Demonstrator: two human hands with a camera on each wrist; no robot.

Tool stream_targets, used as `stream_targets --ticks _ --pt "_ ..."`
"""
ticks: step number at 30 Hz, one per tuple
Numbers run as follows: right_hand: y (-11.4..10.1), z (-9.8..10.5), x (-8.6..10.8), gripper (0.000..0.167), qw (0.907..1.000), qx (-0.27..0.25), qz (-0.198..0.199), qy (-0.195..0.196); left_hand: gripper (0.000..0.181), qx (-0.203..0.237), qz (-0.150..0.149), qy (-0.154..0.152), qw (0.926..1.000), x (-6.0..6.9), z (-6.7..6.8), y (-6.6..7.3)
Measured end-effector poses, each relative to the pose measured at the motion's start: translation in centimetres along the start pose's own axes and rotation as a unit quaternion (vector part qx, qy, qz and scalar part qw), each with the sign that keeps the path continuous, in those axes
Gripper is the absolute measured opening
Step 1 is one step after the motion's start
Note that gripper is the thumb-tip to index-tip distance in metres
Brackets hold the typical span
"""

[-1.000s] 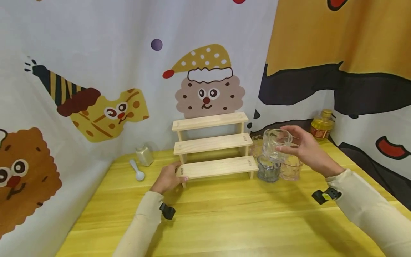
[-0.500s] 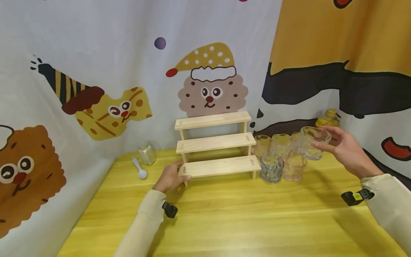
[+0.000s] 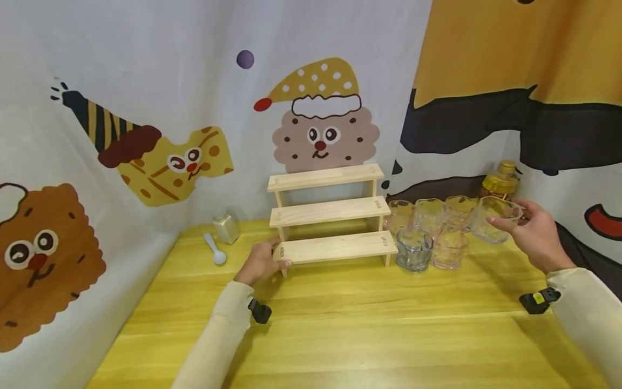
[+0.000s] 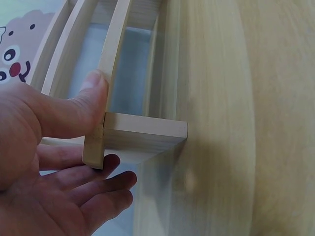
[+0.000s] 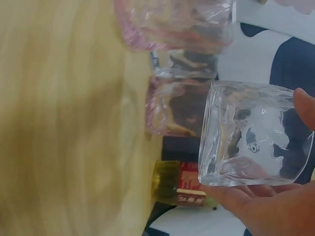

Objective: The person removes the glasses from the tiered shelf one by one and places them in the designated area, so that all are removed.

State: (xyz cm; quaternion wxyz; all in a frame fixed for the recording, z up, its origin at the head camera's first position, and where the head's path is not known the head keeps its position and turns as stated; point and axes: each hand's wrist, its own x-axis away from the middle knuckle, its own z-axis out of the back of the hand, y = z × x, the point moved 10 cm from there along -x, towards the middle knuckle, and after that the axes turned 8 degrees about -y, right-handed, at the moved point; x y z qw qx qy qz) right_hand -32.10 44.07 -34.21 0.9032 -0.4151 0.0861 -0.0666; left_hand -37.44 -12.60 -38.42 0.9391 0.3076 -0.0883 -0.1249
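My left hand (image 3: 259, 262) pinches the left end of the lowest step of a three-tier wooden shelf (image 3: 335, 247). In the left wrist view the thumb lies on top of the board (image 4: 116, 54), with fingers underneath. My right hand (image 3: 539, 235) holds a clear glass cup (image 3: 495, 219) by its side, thumb in front and fingers behind. The right wrist view shows that glass cup (image 5: 256, 132) raised off the table. Beside it stand several more glasses, among them a grey-blue one (image 3: 414, 251) and a pinkish one (image 3: 449, 248) in front.
A bottle of yellow oil (image 3: 500, 182) stands in the back right corner, behind the held glass. At the back left are a small pale jar (image 3: 225, 227) and a light spoon (image 3: 216, 251) on the wooden table (image 3: 340, 335). A printed curtain (image 3: 194, 81) borders the table.
My right hand has carried the clear glass rightward from above the other glasses, then slightly lower to their right side. The left hand keeps its grip on the shelf.
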Motion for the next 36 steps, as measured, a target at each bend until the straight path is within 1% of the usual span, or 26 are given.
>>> stream_targets --ticks 2,6,11,13,18,20,26,29,31,33,35,36 --pt "0.5 -0.4 -0.1 0.092 0.9999 0.004 -0.005 -0.009 0.066 -0.001 -0.004 0.001 1.0 0.2 0.0 -0.2" --pt "1.0 -1.5 -0.3 0.091 0.9995 0.009 0.0 -0.03 0.066 -0.003 -0.003 0.001 1.0 0.5 0.1 -0.6" --pt "2.5 -2.8 -0.7 0.094 0.9986 -0.011 -0.022 -0.047 0.063 0.004 -0.002 0.006 1.0 0.6 0.2 -0.4" --pt "3.1 -3.3 -0.7 0.096 0.9978 -0.014 -0.033 -0.055 0.062 -0.001 -0.004 0.009 1.0 0.7 0.1 -0.2" --pt "3.8 -4.1 -0.5 0.097 0.9964 -0.024 -0.038 -0.072 0.064 0.0 0.001 0.009 1.0 0.8 -0.1 -0.5" --pt "3.8 -4.3 -0.6 0.096 0.9961 -0.025 -0.032 -0.078 0.065 0.007 0.005 0.006 0.9999 0.8 -0.2 -0.7" --pt "3.3 -4.9 -0.8 0.098 0.9952 -0.017 -0.018 -0.094 0.064 -0.001 0.003 0.013 0.9999 0.7 0.3 -0.9" --pt "3.1 -5.1 -0.8 0.098 0.9936 -0.026 -0.012 -0.11 0.063 0.009 0.007 0.014 0.9998 0.8 0.2 -1.0" --pt "3.1 -5.3 -0.8 0.099 0.9914 -0.026 -0.009 -0.128 0.063 0.017 0.012 0.011 0.9997 0.9 0.0 -1.1" --pt "3.0 -5.6 -0.8 0.101 0.9878 -0.023 -0.006 -0.154 0.065 0.021 0.019 0.009 0.9995 0.9 -0.3 -1.2" --pt "2.9 -5.7 -0.9 0.104 0.9837 -0.002 -0.005 -0.18 0.066 0.008 0.022 0.014 0.9996 1.0 -0.3 -1.1" --pt "2.7 -5.6 -0.8 0.106 0.9819 0.011 -0.006 -0.189 0.066 -0.006 0.022 0.019 0.9996 1.0 -0.2 -1.0"
